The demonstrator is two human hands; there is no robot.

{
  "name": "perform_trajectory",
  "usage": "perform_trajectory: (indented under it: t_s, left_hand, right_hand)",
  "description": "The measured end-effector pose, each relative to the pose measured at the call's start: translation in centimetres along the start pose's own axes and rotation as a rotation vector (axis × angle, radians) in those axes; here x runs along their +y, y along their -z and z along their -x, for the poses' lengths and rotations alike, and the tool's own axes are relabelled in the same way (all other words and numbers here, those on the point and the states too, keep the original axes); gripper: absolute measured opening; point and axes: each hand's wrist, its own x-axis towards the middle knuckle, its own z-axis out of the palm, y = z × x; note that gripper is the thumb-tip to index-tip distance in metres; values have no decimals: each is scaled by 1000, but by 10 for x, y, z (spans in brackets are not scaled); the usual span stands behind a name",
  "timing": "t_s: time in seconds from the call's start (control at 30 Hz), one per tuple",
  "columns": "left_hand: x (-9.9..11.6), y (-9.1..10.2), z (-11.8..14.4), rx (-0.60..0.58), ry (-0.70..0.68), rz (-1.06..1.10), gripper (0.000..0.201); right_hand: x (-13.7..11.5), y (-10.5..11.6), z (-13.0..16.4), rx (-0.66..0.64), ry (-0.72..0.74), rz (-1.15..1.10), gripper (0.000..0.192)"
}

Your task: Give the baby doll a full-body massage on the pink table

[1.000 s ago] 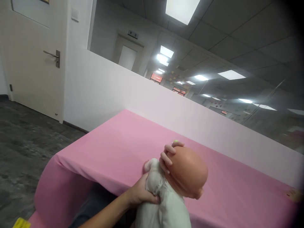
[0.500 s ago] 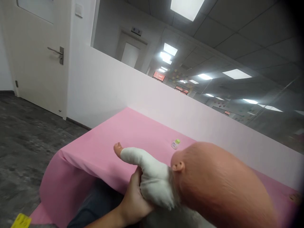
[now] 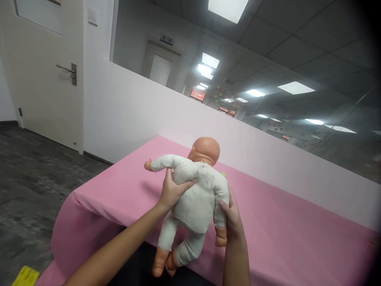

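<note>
A baby doll (image 3: 193,202) with a white cloth body and a bare plastic head is held upright over the near edge of the pink-covered table (image 3: 276,222), its back towards me. My left hand (image 3: 175,190) is closed around the doll's left side below the arm, thumb across its back. On the other side, my right hand (image 3: 231,210) grips the doll's right arm and flank. The doll's legs hang down past the table edge. Its face is turned away and hidden. Behind its right shoulder, only the green cap of a small bottle (image 3: 224,174) shows.
A low white wall (image 3: 190,115) with glass above runs along the table's back. At the left stands a white door (image 3: 50,79) with a metal handle, over a dark floor (image 3: 26,174). A yellow tag (image 3: 26,276) is in the bottom left corner.
The doll has swung from lying across towards me to upright, its head now at the far side and its back facing me. My right hand has come into view, gripping it.
</note>
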Motion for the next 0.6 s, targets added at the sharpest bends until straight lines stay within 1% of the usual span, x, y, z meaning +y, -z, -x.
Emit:
perform_trajectory:
  t_s: [0.1, 0.2, 0.27, 0.33, 0.5, 0.6]
  left_hand:
    - [-5, 2, -21, -13, 22, -14, 104]
    - [-9, 4, -40, 8, -20, -41, 104]
    - [-11, 6, -50, 35, -52, -72, 102]
    - [-13, 9, -60, 40, -50, -99, 98]
    - [-20, 17, -82, -2, 17, -109, 89]
    - [-28, 20, -97, -33, 39, -117, 87]
  right_hand:
    - [7, -8, -28, -6, -74, 2, 82]
    - [17, -12, -52, 15, -159, -13, 70]
    - [26, -11, -65, 54, -174, -19, 67]
    - [35, -10, -76, 86, -169, -27, 67]
    - [53, -6, -100, 95, -177, -45, 63]
    - [61, -2, -111, 86, -200, -57, 62]
